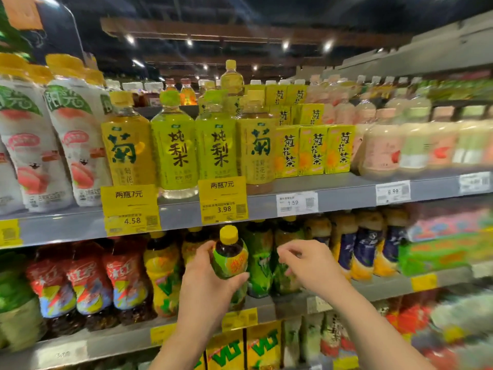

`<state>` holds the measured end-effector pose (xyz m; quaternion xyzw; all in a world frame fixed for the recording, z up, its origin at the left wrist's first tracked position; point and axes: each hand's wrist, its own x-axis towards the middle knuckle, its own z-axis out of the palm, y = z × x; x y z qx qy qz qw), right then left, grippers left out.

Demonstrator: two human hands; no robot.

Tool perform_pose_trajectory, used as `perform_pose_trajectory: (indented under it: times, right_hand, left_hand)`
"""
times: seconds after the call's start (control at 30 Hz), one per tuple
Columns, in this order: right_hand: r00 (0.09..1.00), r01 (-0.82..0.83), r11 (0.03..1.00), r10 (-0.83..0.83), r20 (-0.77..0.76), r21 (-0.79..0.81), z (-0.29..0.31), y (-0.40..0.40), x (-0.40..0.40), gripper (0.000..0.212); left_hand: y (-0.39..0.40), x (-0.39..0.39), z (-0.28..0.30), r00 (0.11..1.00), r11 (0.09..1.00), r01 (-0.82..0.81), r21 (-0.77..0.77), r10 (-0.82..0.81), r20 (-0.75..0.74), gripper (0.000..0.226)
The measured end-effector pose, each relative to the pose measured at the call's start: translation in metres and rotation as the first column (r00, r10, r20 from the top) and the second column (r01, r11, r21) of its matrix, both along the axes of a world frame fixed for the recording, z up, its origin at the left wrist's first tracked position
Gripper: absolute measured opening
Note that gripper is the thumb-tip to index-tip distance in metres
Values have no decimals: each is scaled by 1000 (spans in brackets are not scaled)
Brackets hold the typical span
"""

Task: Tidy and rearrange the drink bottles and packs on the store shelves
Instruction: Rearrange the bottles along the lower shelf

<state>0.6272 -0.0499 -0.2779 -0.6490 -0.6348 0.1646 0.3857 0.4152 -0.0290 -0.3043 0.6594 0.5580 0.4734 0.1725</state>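
I see 2 yellow price tags hanging side by side, one reading 4.58 (130,209) and one reading 3.98 (223,200). To their right sit 2 white tags, 1.59 (297,203) and 6.99 (392,192). A further white tag (474,182) is too blurred to read. Overhead, spot lights (130,39) glow along a brown ceiling beam (240,33). An orange sign (22,12) hangs at top left.

Shelf tags and drink labels showing readable print

Yellow price tags (130,209) and (223,200) on the upper shelf edge are reading 两瓶7元, 4.58 and 3.98; white tags (297,203) and (392,192) right of them are showing 1.59 and 6.99; yellow cartons (312,150) are reading 菊花茶; near cartons (264,345) are reading VLT.
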Motion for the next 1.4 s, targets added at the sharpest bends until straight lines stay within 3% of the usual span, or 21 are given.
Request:
perform_pose_trajectory:
  times: [0.17, 0.33, 0.47, 0.7, 0.93, 1.07, 1.27, 1.4]
  right_hand:
    - [999, -23, 999, 25, 39, -49, -2, 0, 21, 15]
    - [998, -49, 998, 50, 30, -34, -1, 8, 37, 7]
    - [998, -50, 998, 52, 42, -35, -3, 14, 46, 10]
    - [994, -111, 992, 110, -12, -55, -2, 9, 55, 17]
    - [992, -126, 991, 127, 15, -33, 6, 1, 68, 21]
    - [984, -175, 984, 175, 12, -44, 11, -6, 75, 24]
    - [958, -209, 976, 217, 187, -59, 21, -20, 90, 41]
    - [921, -217, 975, 220, 322, -48, 27, -33, 99, 46]
  left_hand:
    - [7, 23, 2, 982, 995, -84, 45, 90, -165, 87]
    - [6, 36, 4, 848, 968, -228, 104, 250, -467, 92]
    - [5, 37, 11, 772, 942, -296, 160, 334, -541, 91]
    - [7, 42, 10, 773, 954, -298, 33, 262, -577, 86]
    - [13, 44, 3, 763, 950, -306, 65, 285, -581, 68]
    - [11, 49, 6, 778, 943, -334, 11, 282, -562, 78]
    - [-8, 57, 11, 817, 938, -346, -5, 298, -493, 87]
    - [-38, 65, 18, 796, 943, -331, 20, 291, -531, 73]
